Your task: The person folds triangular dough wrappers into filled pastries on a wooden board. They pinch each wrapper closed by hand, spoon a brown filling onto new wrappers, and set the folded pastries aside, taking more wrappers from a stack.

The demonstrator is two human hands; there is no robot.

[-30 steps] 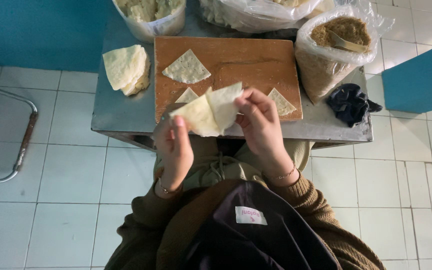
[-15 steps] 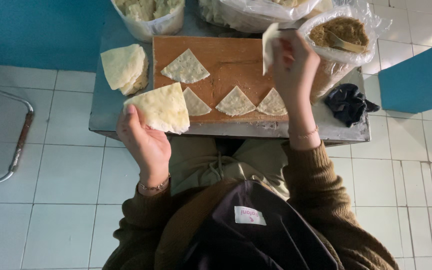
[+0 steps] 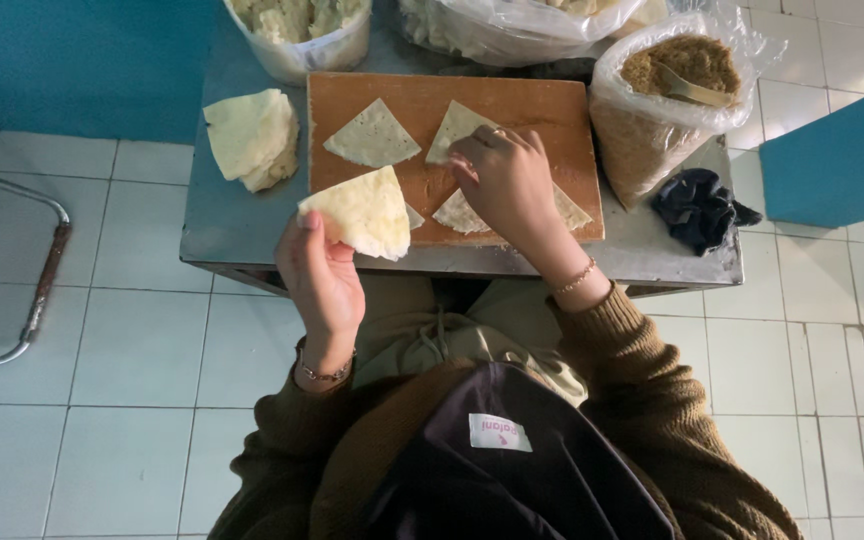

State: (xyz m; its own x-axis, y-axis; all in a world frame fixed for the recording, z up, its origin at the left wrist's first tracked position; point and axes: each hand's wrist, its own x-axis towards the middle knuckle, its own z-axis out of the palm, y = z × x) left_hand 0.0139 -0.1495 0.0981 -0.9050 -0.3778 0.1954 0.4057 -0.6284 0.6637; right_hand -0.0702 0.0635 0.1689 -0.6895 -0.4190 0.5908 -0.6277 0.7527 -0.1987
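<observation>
**Another triangle goes down on the board**

The right hand (image 3: 507, 185), which half a second ago was lifted toward the far right corner of the tabletop (image 3: 232, 225), now lies on the brown wooden cutting board (image 3: 542, 110), fingers together, pressing a pale triangular dough sheet (image 3: 452, 130) flat beside the others. The left hand (image 3: 324, 275) holds a stack of pale triangular dough sheets (image 3: 362, 210) over the near edge, fingers clamped on it, much as before. A folded pile of pale dough (image 3: 250, 135) waits near the left edge; a clear plastic bag of brown crumbly filling (image 3: 667, 100) stands at the right.
</observation>
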